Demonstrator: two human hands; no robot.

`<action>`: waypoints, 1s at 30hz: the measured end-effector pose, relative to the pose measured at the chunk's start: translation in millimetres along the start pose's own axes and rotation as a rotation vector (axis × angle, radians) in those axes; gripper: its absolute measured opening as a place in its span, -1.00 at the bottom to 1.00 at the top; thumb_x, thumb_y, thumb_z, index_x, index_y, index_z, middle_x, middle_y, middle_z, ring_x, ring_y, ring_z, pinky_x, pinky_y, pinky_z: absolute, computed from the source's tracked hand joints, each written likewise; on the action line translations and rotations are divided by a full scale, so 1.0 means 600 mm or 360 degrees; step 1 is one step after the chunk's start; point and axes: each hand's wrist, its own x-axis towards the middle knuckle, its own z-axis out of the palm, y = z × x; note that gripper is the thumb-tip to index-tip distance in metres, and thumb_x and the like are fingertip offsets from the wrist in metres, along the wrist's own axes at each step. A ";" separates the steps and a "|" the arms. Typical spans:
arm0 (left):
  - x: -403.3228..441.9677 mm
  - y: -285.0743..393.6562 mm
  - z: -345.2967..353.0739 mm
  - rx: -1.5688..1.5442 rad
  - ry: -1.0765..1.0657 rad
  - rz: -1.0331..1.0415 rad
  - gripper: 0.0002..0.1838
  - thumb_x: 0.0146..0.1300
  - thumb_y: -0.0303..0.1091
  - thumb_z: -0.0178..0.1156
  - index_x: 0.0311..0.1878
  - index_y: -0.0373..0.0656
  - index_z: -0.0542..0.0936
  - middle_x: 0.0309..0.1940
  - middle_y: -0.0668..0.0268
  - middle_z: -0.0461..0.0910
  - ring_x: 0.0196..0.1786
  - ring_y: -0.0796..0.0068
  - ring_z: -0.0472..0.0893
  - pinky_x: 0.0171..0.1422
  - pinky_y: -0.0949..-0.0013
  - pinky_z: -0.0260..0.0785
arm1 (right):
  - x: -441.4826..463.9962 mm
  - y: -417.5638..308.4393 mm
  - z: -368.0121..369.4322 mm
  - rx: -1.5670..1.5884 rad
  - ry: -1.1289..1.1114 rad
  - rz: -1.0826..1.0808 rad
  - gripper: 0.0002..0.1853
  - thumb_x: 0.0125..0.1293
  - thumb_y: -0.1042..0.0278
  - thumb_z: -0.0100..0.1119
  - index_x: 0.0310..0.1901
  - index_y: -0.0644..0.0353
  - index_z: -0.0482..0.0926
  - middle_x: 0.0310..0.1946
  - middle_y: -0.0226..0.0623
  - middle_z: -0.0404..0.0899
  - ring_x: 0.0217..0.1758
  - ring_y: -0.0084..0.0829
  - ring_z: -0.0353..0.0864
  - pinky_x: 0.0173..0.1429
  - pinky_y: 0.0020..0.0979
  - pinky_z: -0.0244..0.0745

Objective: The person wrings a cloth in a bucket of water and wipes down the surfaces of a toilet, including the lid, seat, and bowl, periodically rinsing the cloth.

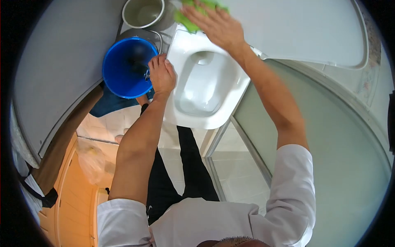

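Beside a frosted panel (321,115), apparently mid-wipe (share finished impossible to judge), with right hand (216,25) spread over a green cloth (185,23) at the far edge of the white ceramic basin (205,121) and left hand (161,76) bent at its side, hold unclear.

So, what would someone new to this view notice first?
Probably the bright blue bucket, left of centre in the upper part of the view, with the glossy white basin just to its right. Next might come the lime-green cloth at the top, spread under the right hand.
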 end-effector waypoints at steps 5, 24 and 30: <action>-0.003 -0.002 0.000 -0.0001 -0.0091 -0.0142 -0.68 0.52 -0.34 -0.04 0.19 -0.23 0.57 0.05 -0.02 0.61 0.15 -0.13 0.53 0.33 -0.07 0.35 | -0.151 0.045 -0.017 0.0255 -0.0670 -0.0149 -0.49 0.26 0.37 0.26 0.26 -0.23 0.68 0.05 -0.78 0.68 0.00 -0.56 0.64 0.25 -0.44 0.46; -0.007 -0.005 0.003 -0.0168 -0.0004 -0.0218 -0.70 0.51 -0.30 0.03 0.19 -0.16 0.56 -0.05 0.05 0.62 0.00 -0.09 0.60 0.12 -0.05 0.47 | 0.210 0.052 -0.167 -0.0435 -0.0701 -0.0587 -0.45 0.25 0.20 0.15 0.31 0.01 0.57 0.39 -0.30 0.50 0.45 -0.30 0.46 0.59 -0.06 0.24; -0.004 -0.008 0.002 -0.0174 -0.0040 -0.0223 -0.72 0.51 -0.30 0.04 0.17 -0.14 0.55 -0.09 0.07 0.59 -0.03 -0.05 0.58 0.09 -0.02 0.46 | 0.166 -0.050 -0.002 -0.0413 -0.1137 -0.0915 -0.61 0.26 0.31 0.30 0.14 -0.03 0.68 -0.05 -0.44 0.65 0.05 -0.32 0.63 0.19 -0.22 0.43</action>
